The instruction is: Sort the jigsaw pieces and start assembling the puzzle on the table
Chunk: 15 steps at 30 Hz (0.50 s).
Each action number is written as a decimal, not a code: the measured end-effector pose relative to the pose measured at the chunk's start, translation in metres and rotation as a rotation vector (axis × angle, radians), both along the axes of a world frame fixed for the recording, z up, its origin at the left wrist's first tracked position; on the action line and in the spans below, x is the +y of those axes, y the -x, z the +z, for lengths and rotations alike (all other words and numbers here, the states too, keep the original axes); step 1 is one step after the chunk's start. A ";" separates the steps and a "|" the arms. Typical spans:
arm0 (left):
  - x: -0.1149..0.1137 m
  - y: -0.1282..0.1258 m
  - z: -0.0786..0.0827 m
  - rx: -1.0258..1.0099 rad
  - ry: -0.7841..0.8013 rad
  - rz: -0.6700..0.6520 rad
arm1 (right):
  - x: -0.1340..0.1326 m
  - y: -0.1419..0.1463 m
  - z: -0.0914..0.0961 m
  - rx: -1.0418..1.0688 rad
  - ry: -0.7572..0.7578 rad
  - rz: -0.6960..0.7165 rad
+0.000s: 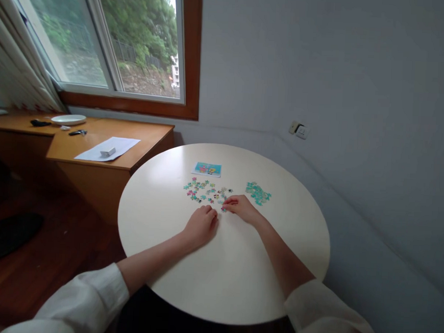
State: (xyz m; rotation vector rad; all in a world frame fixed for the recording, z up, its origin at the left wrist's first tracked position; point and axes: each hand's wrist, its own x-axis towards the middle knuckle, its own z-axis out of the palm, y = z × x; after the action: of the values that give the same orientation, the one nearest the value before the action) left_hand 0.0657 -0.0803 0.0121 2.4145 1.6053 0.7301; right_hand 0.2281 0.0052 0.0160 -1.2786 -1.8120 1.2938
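Observation:
Small jigsaw puzzle pieces (pixel 194 186) in teal, pink and yellow lie scattered around the middle of the round white table (pixel 235 280). My right hand (pixel 241 208) pinches a puzzle piece (pixel 223 210) between thumb and fingertips at the near edge of the scatter. To its left, my left hand (pixel 202 225) rests on the tabletop with its fingers curled; whatever they may hold is hidden. A denser pile of teal pieces (pixel 258 193) lies right of my right hand. Behind the scatter lies a flat picture card (pixel 207 169) with a blue cartoon print.
Left of the table stands a wooden desk (pixel 150 134) bearing a paper sheet (pixel 125 145) with a small white box (pixel 108 152), a white plate (pixel 68 120) and small dark items. A wall (pixel 373 143) with a socket (pixel 302 131) borders the table's far right side.

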 end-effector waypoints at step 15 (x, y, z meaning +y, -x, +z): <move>-0.029 -0.034 0.002 0.437 -0.047 -0.265 | -0.001 0.002 0.002 0.082 0.048 0.095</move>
State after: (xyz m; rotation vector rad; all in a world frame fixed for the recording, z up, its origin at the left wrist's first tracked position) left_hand 0.0993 -0.1095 0.0137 2.8921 1.3546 0.2051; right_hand 0.2259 0.0038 0.0177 -1.1594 -1.8130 1.4278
